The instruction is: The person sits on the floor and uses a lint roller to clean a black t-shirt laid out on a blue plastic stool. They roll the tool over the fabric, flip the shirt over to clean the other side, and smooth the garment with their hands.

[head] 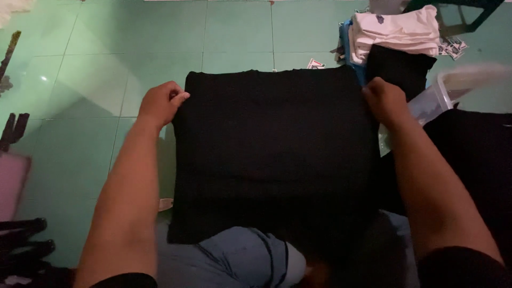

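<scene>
A green tiled floor [106, 80] carries everything here. Toward its far right corner sits a stack of folded white cloth [397, 29] on a blue container, with a folded black piece [400, 66] leaning just in front of it and some small printed cards [453, 48] scattered beside. A clear plastic bag [434, 101] lies near the right hand, and more dark fabric [480, 154] spreads along the right edge. At the left edge are a pink flat object [12, 181] and dark straps [24, 240], too dim to make out well. The folded black garment [272, 154] lies flat in the middle of the floor, its near edge over the person's blue-clad knee [240, 256]. Nothing lies on top of it. The left hand [160, 104] pinches the garment's far left corner, its grip closed with thumb on top. The right hand [385, 100] clasps the far right corner, fingers curled around the cloth's edge, apparently closed on it.
</scene>
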